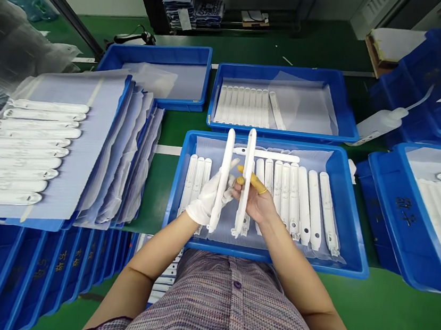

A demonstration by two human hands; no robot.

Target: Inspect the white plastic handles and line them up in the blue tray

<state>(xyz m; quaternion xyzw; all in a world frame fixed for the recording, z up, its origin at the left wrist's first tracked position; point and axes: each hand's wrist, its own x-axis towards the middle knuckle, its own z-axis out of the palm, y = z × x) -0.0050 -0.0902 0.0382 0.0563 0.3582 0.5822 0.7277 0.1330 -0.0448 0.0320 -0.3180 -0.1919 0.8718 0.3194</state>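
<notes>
The left hand (209, 198), in a white fabric glove, and the right hand (254, 198), bare but for yellow rubber finger cots, meet above the middle of a shallow blue plastic tray (265, 255); the gloved fingers (227, 193) are closed round a long white moulded plastic bar (226, 157), which stands nearly upright with a slight lean; the cotted fingers (251, 180) are curled closed on a second long white moulded plastic bar (249, 158), upright and just beside the first, with a narrow gap between them; both bars look light, stiff and smooth, perhaps a little slippery, and their slim mid-lengths seem the safest place to take hold, away from the detailed lower ends, which may be more fragile; both bare forearms rise from the bottom of the view, elbows well apart and wrists turned inward; below the hands, a row of similar white bars (296, 201) lies side by side on clear film in the tray, with another white bar (265, 154) lying crosswise above them; beyond, a blue plastic tray (288, 71) holds a tight row of white bars (244, 106); to the left, more white bars (17, 151) lie on a pale corrugated plastic sheet (72, 90) on the green tabletop (155, 200).
</notes>
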